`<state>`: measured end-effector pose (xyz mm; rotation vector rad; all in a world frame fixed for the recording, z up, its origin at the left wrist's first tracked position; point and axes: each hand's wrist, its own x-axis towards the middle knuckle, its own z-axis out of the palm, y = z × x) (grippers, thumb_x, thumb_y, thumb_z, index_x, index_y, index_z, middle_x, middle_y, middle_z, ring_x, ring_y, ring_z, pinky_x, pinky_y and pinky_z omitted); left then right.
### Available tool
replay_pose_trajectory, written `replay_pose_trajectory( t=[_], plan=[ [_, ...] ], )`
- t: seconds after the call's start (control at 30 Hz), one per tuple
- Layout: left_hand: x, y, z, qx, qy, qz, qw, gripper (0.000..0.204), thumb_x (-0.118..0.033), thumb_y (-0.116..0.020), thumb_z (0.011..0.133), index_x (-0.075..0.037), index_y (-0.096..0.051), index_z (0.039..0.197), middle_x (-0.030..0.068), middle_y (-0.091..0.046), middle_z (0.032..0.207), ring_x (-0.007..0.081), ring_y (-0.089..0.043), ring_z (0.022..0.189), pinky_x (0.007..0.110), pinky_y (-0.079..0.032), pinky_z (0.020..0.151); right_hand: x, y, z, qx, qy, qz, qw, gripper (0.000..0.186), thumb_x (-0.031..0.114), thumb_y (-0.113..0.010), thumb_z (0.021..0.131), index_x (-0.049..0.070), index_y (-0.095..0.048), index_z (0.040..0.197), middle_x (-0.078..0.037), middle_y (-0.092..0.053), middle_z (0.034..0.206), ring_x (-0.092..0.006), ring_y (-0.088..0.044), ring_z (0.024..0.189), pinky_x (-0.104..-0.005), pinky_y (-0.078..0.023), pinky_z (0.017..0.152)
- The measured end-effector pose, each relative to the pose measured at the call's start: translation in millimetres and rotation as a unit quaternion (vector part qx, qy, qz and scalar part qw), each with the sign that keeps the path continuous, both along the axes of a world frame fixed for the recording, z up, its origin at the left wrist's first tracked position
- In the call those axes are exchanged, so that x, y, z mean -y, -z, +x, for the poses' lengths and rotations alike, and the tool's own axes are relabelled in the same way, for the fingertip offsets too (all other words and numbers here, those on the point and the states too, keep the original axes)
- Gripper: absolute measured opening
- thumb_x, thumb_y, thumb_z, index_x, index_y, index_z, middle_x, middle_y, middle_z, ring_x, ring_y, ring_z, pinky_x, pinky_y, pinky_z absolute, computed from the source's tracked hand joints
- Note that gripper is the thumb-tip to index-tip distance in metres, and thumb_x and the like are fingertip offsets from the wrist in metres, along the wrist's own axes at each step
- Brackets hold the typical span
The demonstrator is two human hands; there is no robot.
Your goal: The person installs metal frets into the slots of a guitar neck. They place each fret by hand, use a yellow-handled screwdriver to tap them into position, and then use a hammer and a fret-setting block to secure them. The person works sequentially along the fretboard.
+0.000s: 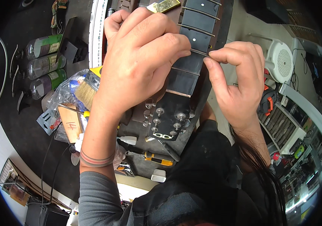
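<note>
A dark guitar neck with several metal frets and white dot inlays runs up the middle. Its headstock, with metal tuner posts, points toward me. My left hand is closed over the fingerboard, pinching the left end of a thin fret wire; part of the pinch is hidden. My right hand pinches that wire's right end between thumb and forefinger at the neck's edge. A shiny gold-coloured block lies above my left hand.
A long white ruler, a brush, a marked wooden block, several plastic bottles and a bag are on the left. Yellow-black pliers lie below the headstock. A white stool stands right.
</note>
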<state>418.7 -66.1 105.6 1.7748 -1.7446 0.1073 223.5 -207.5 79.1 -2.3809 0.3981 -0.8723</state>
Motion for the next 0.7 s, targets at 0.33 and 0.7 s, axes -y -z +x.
replay_pose_trajectory(
  t=[0.33,0.7],
  plan=[
    [-10,-7,-8,0.013,0.004,0.025,1.0,0.024,-0.01,-0.086,0.073,-0.014,-0.079,0.095,-0.0005,-0.07,0.095,0.0236,-0.066,0.09,0.04,-0.042,0.09,-7,-6,-10,-0.029,-0.034,0.027,0.999,0.024,0.004,-0.087,0.084,0.012,-0.074,0.102,-0.004,-0.07,0.1,-0.0276,-0.063,0.094,-0.0409,-0.043,0.085],
    [-3,-4,-2,-0.003,-0.016,0.009,1.0,0.02,-0.008,-0.086,0.076,-0.013,-0.081,0.094,0.0004,-0.07,0.093,0.0226,-0.065,0.088,0.038,-0.042,0.09,-1,-4,0,-0.016,-0.013,0.01,1.0,0.027,0.006,-0.089,0.081,0.014,-0.075,0.102,-0.002,-0.071,0.098,-0.0264,-0.064,0.094,-0.0411,-0.041,0.085]
  ],
)
